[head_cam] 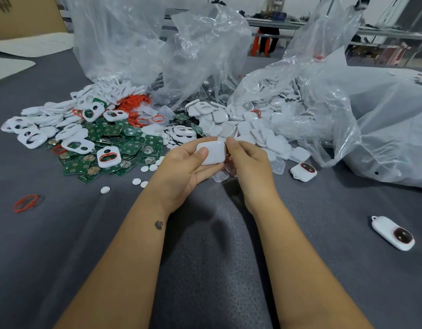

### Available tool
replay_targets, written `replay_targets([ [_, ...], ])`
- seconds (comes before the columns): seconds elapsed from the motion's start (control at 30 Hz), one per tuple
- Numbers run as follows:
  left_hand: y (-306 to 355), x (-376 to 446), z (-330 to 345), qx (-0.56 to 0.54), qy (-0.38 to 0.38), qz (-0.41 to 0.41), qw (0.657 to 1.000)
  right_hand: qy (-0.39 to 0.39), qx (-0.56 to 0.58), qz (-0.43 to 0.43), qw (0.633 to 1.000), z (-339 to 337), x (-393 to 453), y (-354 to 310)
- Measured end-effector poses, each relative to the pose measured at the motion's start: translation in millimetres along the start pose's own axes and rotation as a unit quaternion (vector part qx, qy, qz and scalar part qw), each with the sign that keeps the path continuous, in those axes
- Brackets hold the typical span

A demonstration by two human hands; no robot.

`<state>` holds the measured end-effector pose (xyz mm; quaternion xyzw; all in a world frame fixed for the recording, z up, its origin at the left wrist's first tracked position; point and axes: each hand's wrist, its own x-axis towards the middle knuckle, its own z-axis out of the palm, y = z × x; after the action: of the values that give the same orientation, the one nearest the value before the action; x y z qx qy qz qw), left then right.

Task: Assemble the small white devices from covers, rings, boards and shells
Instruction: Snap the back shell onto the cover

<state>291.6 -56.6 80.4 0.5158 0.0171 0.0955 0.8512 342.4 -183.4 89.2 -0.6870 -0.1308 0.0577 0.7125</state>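
Your forearms: both reach forward from the bottom edge over the dark grey padded table cover [205, 269].
Your left hand [181, 167]: palm up, fingers curled under a small white rounded-square plastic shell [212, 151], thumb pressed on its near-left face.
Your right hand [249, 160]: fingertips pinch the shell's right edge; what lies beneath those fingers is hidden.
Shell and fingers: the shell sits between your two hands, cradled by the left fingers and touched on the right by the right thumb and forefinger, lifted off the table.
Near right: two finished white devices with dark red-rimmed windows, one [393, 232] near the right edge and one [303, 171] just beyond your right hand.
Near left: a loose red rubber ring [26, 203] lies alone.
Middle left: a heap of green circuit boards [114, 143] mixed with white plastic covers with cut-outs [76, 144].
Far: a pile of white shells [252, 124] spilling from crumpled clear plastic bags [157, 43].
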Motion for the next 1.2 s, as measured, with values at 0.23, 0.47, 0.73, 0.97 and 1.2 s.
replay_targets([
  [0.23,-1.3,-1.6,1.5,0.022,-0.037,0.002,0.999,-0.063,0.089,0.046,0.993,1.7,-5.5,-6.0],
  [0.47,0.3,-3.5,-0.9,0.028,-0.041,-0.005,0.999,-0.09,0.099,0.068,0.989,-2.9,-4.2,-5.5],
  [0.73,0.4,-3.9,-3.0,0.063,-0.057,-0.002,0.996,-0.096,0.091,0.072,0.989,-4.1,-3.3,-4.5],
  [0.97,-3.6,-2.2,5.7,0.042,-0.073,0.053,0.995,-0.113,0.138,0.061,0.982,2.6,-4.7,-5.0],
  [1.2,-7.2,-0.2,5.5,0.072,-0.101,0.067,0.99,-0.064,0.16,0.035,0.984,3.8,-3.9,-1.2],
])
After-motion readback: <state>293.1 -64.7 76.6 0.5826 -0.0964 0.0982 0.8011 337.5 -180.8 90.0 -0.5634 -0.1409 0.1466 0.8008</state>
